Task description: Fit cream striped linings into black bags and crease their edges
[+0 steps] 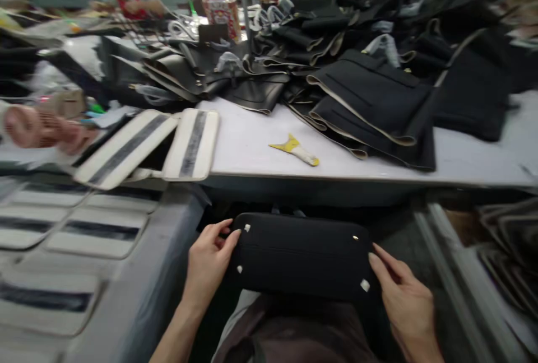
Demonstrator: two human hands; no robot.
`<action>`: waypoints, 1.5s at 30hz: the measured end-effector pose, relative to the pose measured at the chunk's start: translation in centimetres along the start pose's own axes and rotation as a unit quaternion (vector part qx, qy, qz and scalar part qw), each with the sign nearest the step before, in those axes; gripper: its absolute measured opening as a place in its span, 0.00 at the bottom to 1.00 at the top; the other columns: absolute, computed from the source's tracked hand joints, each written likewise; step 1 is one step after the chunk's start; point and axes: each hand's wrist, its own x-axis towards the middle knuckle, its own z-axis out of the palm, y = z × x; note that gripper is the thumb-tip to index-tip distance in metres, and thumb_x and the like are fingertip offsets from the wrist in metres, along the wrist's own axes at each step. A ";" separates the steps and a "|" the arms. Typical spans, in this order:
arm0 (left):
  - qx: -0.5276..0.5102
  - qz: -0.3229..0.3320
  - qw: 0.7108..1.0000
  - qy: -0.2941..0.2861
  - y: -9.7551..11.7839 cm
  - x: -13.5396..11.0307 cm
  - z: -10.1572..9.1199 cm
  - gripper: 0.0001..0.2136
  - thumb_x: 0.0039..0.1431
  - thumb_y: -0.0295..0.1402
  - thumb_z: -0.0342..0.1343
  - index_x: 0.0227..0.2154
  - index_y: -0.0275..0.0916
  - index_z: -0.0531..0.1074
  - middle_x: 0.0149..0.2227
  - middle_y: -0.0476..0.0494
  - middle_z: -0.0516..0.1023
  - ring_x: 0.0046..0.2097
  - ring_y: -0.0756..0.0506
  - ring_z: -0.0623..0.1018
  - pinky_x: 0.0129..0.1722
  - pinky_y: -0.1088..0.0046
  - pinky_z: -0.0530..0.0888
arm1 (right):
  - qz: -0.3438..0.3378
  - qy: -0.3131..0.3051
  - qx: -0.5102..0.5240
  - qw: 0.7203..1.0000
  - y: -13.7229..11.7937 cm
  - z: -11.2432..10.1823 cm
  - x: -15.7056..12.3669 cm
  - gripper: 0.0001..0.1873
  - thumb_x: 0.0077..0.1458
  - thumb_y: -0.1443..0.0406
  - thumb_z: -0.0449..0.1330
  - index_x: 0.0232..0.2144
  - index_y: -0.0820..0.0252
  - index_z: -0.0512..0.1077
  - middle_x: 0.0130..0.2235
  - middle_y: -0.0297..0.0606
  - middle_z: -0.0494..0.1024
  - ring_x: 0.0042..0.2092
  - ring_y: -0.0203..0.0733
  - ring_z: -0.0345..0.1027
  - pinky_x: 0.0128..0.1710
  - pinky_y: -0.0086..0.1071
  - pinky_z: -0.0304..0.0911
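Observation:
Between my two hands, over my lap and just below the table's front edge, is a black rectangular bag base panel (300, 256). It has rounded corners, and a small stud or pale patch sits near each corner. My left hand (212, 262) pinches its left end between thumb and fingers. At the opposite end my right hand (403, 290) grips the edge, thumb on top and fingers partly hidden behind. On the white tabletop beyond lies a small yellow-and-white pointed tool (296, 150), apart from both hands.
White panels with dark stripes (191, 144) lean at the table's edge, and more (96, 231) cover the left side surface. Black bag pieces (370, 94) are heaped on the white table (252, 150). A pink fan (33, 128) stands left. Two people sit across; stacked panels (513, 245) stand right.

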 end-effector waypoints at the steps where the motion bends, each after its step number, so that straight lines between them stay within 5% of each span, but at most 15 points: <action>1: 0.012 -0.014 1.000 -0.005 -0.2 -0.4 -0.2 0.23 0.56 0.51 0.55 0.45 0.39 0.75 0.37 0.47 0.76 0.31 0.47 0.75 0.34 0.70 0.72 | 0.005 0.010 0.004 1.000 -0.6 -0.1 -0.6 0.24 0.56 0.53 0.62 0.51 0.60 0.75 0.49 0.44 0.76 0.47 0.47 0.70 0.44 0.34 0.66; 7: 0.037 -0.038 0.999 -0.002 -0.8 -2.8 -0.3 0.30 0.50 0.60 0.54 0.46 0.42 0.75 0.35 0.47 0.76 0.33 0.44 0.77 0.33 0.69 0.73 | -0.008 0.033 -0.007 0.999 -1.7 -0.3 -2.8 0.22 0.60 0.53 0.58 0.50 0.59 0.76 0.43 0.40 0.75 0.39 0.40 0.68 0.41 0.34 0.65; 18: 0.026 0.088 0.995 0.037 -1.3 -3.9 0.7 0.22 0.61 0.45 0.54 0.57 0.45 0.67 0.47 0.45 0.73 0.40 0.45 0.76 0.37 0.69 0.76 | -0.093 0.021 -0.070 0.993 -1.9 -0.7 -2.3 0.23 0.61 0.56 0.56 0.55 0.58 0.71 0.46 0.42 0.72 0.39 0.41 0.67 0.34 0.32 0.66; 22: 0.140 0.274 0.952 0.000 -1.1 -2.7 -0.2 0.14 0.63 0.30 0.50 0.49 0.48 0.75 0.53 0.43 0.72 0.53 0.40 0.72 0.51 0.60 0.71 | -0.280 0.006 -0.217 0.935 -2.5 -1.6 -1.2 0.20 0.63 0.62 0.54 0.56 0.52 0.70 0.51 0.40 0.72 0.51 0.48 0.64 0.48 0.41 0.63; 27: 0.209 0.405 0.884 -0.109 0.3 -1.1 -1.3 0.15 0.60 0.22 0.50 0.43 0.43 0.77 0.45 0.44 0.78 0.49 0.42 0.74 0.52 0.61 0.69 | -0.401 -0.044 -0.337 0.850 -3.8 -2.2 -0.2 0.13 0.63 0.67 0.53 0.44 0.57 0.76 0.44 0.39 0.78 0.53 0.52 0.63 0.53 0.48 0.54; 30: 0.259 0.384 0.879 -0.117 2.4 -1.1 -1.0 0.07 0.63 0.34 0.53 0.35 0.39 0.75 0.39 0.41 0.77 0.43 0.41 0.74 0.48 0.60 0.70 | -0.412 -0.052 -0.367 0.833 -5.5 -0.6 -0.6 0.13 0.62 0.62 0.57 0.44 0.61 0.75 0.45 0.44 0.77 0.54 0.55 0.62 0.55 0.49 0.52; 32: 0.290 0.360 0.879 -0.113 3.7 -1.1 -0.2 0.15 0.59 0.47 0.58 0.32 0.38 0.73 0.37 0.40 0.76 0.42 0.39 0.74 0.46 0.57 0.69 | -0.411 -0.073 -0.378 0.827 -6.8 1.5 -1.1 0.17 0.60 0.57 0.59 0.47 0.62 0.74 0.48 0.46 0.75 0.55 0.56 0.62 0.54 0.49 0.52; 38: 0.245 0.366 0.888 -0.135 5.1 0.6 3.0 0.36 0.47 0.53 0.66 0.56 0.42 0.67 0.60 0.37 0.68 0.60 0.34 0.66 0.62 0.51 0.57 | -0.408 -0.133 -0.376 0.821 -9.6 7.8 -1.0 0.29 0.58 0.52 0.61 0.58 0.58 0.67 0.60 0.47 0.67 0.62 0.59 0.53 0.57 0.51 0.50; 41: 0.231 0.328 0.896 -0.188 4.6 2.3 3.1 0.35 0.49 0.52 0.65 0.59 0.45 0.65 0.59 0.40 0.70 0.59 0.36 0.68 0.63 0.51 0.56 | -0.404 -0.150 -0.378 0.819 -8.9 7.3 0.6 0.31 0.58 0.52 0.60 0.60 0.56 0.65 0.62 0.45 0.65 0.64 0.60 0.50 0.60 0.54 0.46; 45: 0.218 0.237 0.920 -0.224 3.2 4.2 0.7 0.34 0.51 0.47 0.64 0.60 0.47 0.64 0.60 0.41 0.69 0.60 0.35 0.70 0.59 0.54 0.63 | -0.333 -0.130 -0.377 0.854 -5.0 2.2 4.0 0.35 0.55 0.50 0.61 0.62 0.51 0.62 0.63 0.40 0.64 0.66 0.61 0.48 0.60 0.61 0.44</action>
